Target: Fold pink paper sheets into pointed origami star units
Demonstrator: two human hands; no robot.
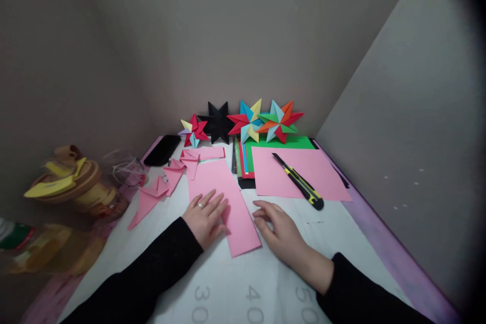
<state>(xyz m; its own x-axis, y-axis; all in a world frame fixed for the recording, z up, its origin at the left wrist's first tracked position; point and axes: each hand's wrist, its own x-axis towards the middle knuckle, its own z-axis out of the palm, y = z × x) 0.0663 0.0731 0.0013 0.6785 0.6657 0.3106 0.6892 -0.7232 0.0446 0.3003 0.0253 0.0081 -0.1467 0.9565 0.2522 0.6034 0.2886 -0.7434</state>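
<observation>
A long pink strip of paper (237, 212) lies slantwise on the white sheet, its near end toward me. My left hand (206, 215), with a ring on one finger, rests flat on the strip's left edge, fingers spread. Just off the strip's right edge, my right hand (279, 230) hovers or rests with curved fingers apart, and nothing shows in it. Folded pink paper pieces (154, 192) stand in a row to the left, joined with small metal clips. A yellow-and-black utility knife (299, 182) lies on a pink paper sheet (326, 169) at the right.
Several folded paper stars (248, 121) lean against the back wall. Coloured paper (294, 142) is stacked beneath the pink sheet. A black phone (162, 150) lies back left, near a clear cup (127, 169). Brown containers (79, 182) crowd the left side; a wall borders the right.
</observation>
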